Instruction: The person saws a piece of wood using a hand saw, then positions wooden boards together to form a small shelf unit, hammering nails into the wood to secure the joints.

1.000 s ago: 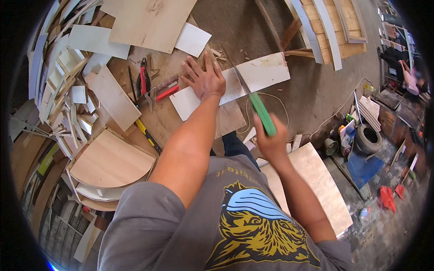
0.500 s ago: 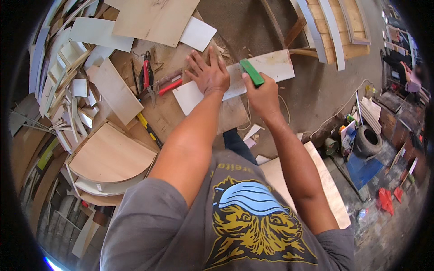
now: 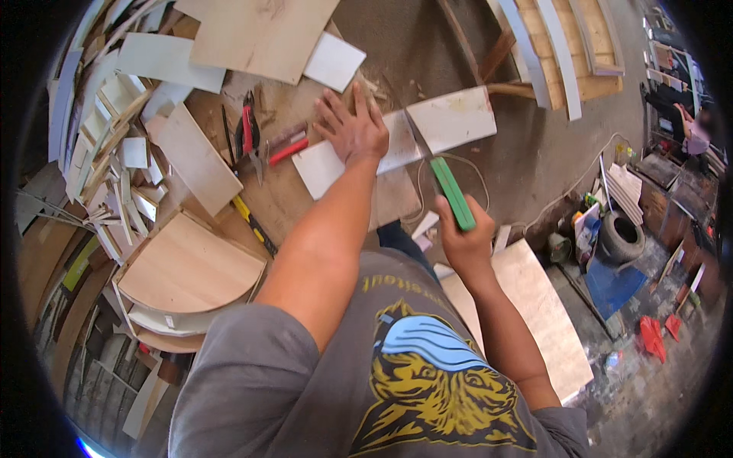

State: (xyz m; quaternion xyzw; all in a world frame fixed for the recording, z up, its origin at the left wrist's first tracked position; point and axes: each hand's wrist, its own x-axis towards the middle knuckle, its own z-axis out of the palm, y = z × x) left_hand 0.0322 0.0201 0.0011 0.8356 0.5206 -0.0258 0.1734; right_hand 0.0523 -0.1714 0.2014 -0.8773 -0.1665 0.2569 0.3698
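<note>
A long white board [image 3: 458,120] lies across the edge of a plywood worktop [image 3: 284,200], its right part sticking out past the edge. My left hand [image 3: 355,126] presses flat on the board with its fingers spread. My right hand [image 3: 467,233] is wrapped round the green handle of a handsaw [image 3: 452,195]. The thin saw blade crosses the board at a slant, right of my left hand. Left of that hand lie red-handled pliers [image 3: 247,130] and a red-handled tool [image 3: 289,151].
Offcuts [image 3: 122,179] pile up on the left. A curved wooden box [image 3: 191,263] stands at the near left, beside a yellow-black cutter knife [image 3: 253,221]. Wooden frames [image 3: 580,53] stand at the far right. A tyre [image 3: 622,237] and a cable [image 3: 569,191] lie on the right.
My right hand has drawn the saw back toward my body and slightly right, so more of the blade shows beyond the handle. My left hand stays in place on the board.
</note>
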